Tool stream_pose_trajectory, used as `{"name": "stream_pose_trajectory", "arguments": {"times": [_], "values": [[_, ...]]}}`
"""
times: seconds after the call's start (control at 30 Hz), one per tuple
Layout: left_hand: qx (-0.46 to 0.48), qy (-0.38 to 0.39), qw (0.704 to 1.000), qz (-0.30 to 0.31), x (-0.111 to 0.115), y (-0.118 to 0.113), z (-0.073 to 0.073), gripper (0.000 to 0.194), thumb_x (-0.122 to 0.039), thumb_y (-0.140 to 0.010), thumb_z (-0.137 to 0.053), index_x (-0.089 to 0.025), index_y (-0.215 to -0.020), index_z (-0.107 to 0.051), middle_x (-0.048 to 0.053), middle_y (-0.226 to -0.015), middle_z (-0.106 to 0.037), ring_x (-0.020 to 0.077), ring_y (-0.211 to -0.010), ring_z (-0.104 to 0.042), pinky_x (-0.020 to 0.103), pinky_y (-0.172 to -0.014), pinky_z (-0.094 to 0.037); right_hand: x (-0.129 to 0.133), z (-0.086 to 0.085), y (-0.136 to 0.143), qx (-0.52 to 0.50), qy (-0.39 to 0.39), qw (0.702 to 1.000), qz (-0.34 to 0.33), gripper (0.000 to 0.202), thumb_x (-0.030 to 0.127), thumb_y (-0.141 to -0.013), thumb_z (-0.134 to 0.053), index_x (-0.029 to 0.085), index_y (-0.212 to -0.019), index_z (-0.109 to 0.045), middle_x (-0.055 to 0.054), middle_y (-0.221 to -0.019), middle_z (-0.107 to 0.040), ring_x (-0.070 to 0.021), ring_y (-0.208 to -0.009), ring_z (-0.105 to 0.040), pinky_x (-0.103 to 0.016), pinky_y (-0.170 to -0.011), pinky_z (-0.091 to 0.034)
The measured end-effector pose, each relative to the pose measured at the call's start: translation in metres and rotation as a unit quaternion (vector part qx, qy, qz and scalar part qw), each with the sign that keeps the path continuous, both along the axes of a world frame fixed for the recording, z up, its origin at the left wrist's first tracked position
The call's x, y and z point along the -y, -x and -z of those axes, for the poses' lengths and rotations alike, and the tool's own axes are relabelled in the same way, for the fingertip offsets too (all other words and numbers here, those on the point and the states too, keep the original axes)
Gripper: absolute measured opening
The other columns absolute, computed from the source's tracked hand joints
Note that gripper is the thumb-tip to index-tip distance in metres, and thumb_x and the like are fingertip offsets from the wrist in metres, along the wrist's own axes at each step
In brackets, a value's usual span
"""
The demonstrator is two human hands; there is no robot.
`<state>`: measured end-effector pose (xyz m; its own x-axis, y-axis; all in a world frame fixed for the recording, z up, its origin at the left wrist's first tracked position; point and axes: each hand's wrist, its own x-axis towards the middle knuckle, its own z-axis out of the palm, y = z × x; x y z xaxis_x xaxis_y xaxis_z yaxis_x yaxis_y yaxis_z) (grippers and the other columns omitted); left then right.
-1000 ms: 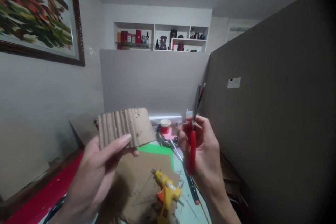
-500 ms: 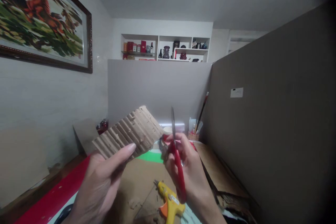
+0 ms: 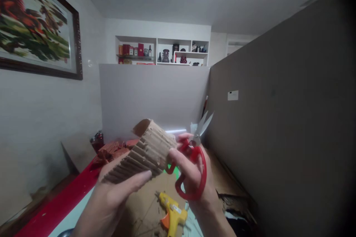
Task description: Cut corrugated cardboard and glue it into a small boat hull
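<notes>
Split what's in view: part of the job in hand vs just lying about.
In the job:
corrugated cardboard, left hand
red-handled scissors, right hand

Not in use, it seems:
yellow glue gun
flat cardboard
framed picture on the wall

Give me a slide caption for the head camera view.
Left hand holds corrugated cardboard, right hand holds red-handled scissors, above a yellow glue gun.

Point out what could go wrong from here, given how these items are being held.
The red-handled metal scissors have parted blades in the right hand's grip, so a careless twist might nick skin. The bent piece of brown ridged cardboard in the left hand's grip looks ragged; squeezing harder could crush or tear it. The yellow glue gun with an orange trigger lies below both hands, where a low swing might knock it.
</notes>
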<state>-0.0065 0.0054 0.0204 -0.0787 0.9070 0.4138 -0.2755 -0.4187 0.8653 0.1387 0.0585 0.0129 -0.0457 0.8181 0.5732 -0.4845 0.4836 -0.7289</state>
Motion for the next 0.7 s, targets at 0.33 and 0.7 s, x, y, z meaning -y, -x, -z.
{"name": "stream_pose_trajectory", "arguments": {"times": [0.33, 0.7], "values": [[0.070, 0.059, 0.996, 0.009, 0.000, 0.016, 0.000, 0.031, -0.038, -0.071, -0.083, -0.024, -0.099, -0.082, 0.009, -0.104, -0.080, 0.0329, -0.107, -0.071, 0.034, -0.084, -0.061, -0.001, -0.004, -0.021, 0.101, -0.077, 0.992, 0.004, 0.031, 0.036, -0.086, -0.070, 0.024, -0.108, -0.052, 0.003, -0.085, -0.053, -0.0142, -0.071, -0.050, -0.027, -0.063, -0.043], [0.096, 0.067, 0.993, -0.030, 0.010, 0.005, -0.011, 0.017, -0.027, -0.063, -0.085, -0.023, -0.080, -0.081, 0.007, -0.075, -0.079, 0.0269, -0.075, -0.075, 0.028, -0.059, -0.061, 0.006, -0.007, -0.020, 0.153, -0.054, 0.981, -0.111, 0.036, 0.037, -0.082, -0.077, 0.026, -0.105, -0.053, 0.000, -0.091, -0.057, -0.0163, -0.077, -0.054, -0.029, -0.066, -0.045]]}}
